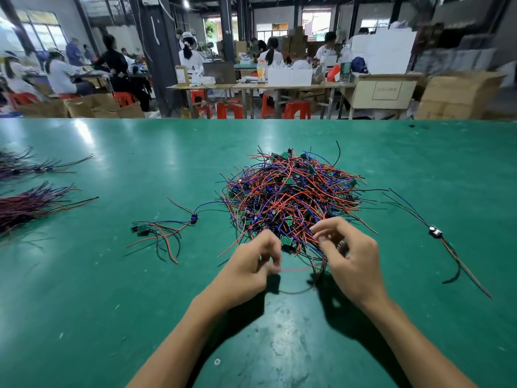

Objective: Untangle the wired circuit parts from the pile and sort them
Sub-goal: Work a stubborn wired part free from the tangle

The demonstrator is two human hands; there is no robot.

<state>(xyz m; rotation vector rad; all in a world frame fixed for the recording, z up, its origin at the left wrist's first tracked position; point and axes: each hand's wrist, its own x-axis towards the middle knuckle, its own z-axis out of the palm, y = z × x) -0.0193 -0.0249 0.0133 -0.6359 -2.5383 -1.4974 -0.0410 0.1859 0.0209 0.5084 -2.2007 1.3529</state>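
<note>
Sitting at the green tabletop [112,275], I have both hands at the near edge of the pile [291,197], a dense tangle of red, blue and black wires with small green circuit boards caught in it. My left hand [251,264] has its fingers curled in, the fingertips blurred; a thin red wire [296,268] runs from them toward my right hand, and I seem to be pinching its end, though the blur keeps me from being sure. My right hand [349,256] is half closed, thumb and forefinger brought together over strands at the pile's front edge, with a few dark wires hanging down beneath the palm to the tabletop.

Left of the pile, apart from it, lies a small loose cluster [159,229] of wired boards, its leads splayed toward me. Farther left, at the frame's edge, two bundles [30,204] of wires lie roughly parallel, ends pointing right. On my right, well apart from the pile, a single wired part [435,232] lies stretched out with a small round component in the middle of its leads.

Beyond the tabletop, people sit at workbenches among cardboard boxes [458,93] and red stools [296,109].
</note>
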